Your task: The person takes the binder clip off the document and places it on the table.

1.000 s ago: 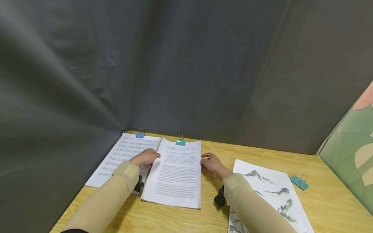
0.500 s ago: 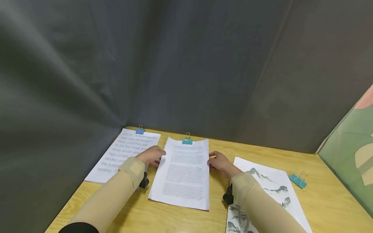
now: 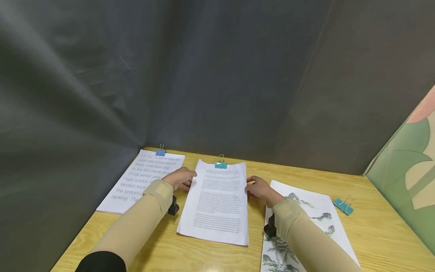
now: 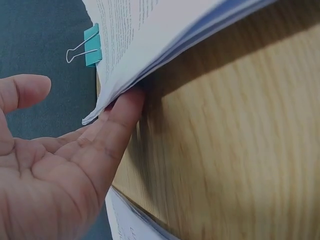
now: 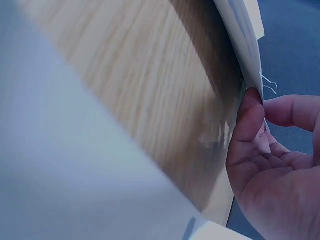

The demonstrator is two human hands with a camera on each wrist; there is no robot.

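A stack of printed sheets (image 3: 219, 206), topped by a teal binder clip (image 3: 221, 165), lies between my two hands. My left hand (image 3: 180, 178) is at its left side. In the left wrist view the left fingers (image 4: 125, 112) reach straight under the stack's raised edge, while the thumb (image 4: 32, 90) stands apart from the paper. At the opposite side my right hand (image 3: 260, 188) pinches the stack's edge between thumb and index finger, as the right wrist view shows. Both long edges curl up off the wooden table (image 3: 391, 238).
To the left lies another text stack (image 3: 127, 189) with a blue binder clip (image 3: 160, 152). Sheets with an ink landscape (image 3: 310, 206) lie under my right forearm. Beside them is a loose pair of teal clips (image 3: 343, 206). A dark curtain (image 3: 221, 75) rises behind the table.
Both hands have shifted the middle stack to the right, widening the gap from the left text stack. The motion is smaller in the last half second. The view has also shifted slightly.
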